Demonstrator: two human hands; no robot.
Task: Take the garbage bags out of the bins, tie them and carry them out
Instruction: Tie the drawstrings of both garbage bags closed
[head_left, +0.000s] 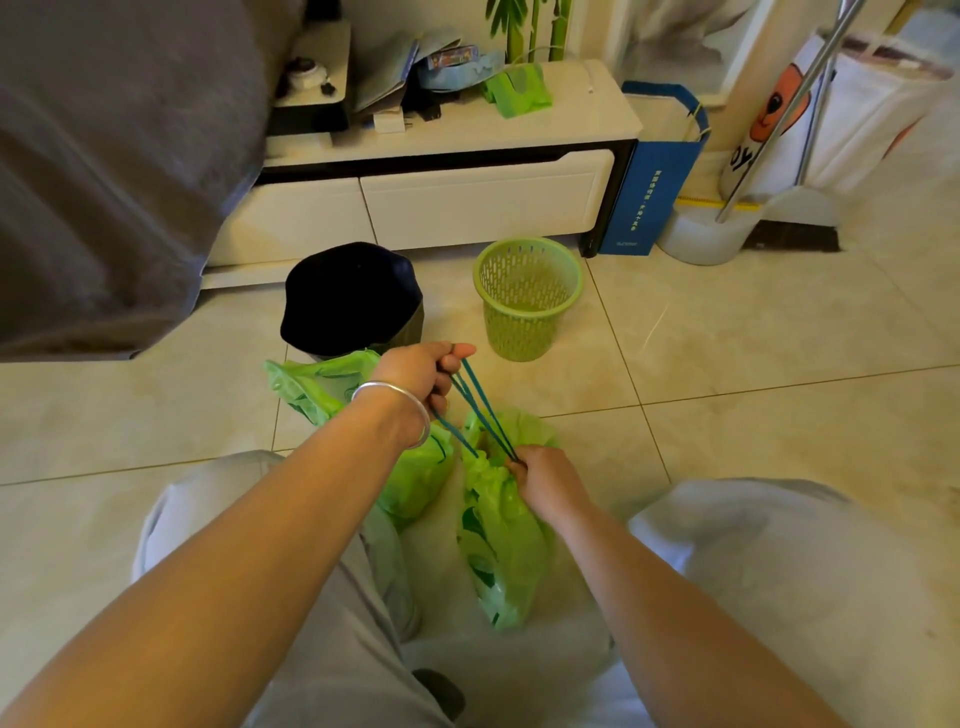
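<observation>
two thin blue drawstring cords (480, 405) run taut from the gathered mouth of a crinkled green plastic garbage bag (496, 540) lying on the pale tiled floor (727, 395) between the person's knees. the left hand (428, 376), wearing a silver bangle (395, 410), is closed in a fist around the far ends of the cords, up and away from the bag; the right hand (543, 480) pinches the cords where they meet the bunched neck. a second green plastic bag (332, 387) lies under and beyond the left wrist, and whether it is tied cannot be made out. the likely trouble: a hard pull could tear the thin film at the neck, or the cords could slip from the right pinch and let the mouth reopen. just past the left hand stand a dark lined bin (353, 301) and an empty green perforated plastic basket (527, 296). the bag's contents are hidden, the right fingertips are buried in the folds, and any knot already begun is too small to tell.
</observation>
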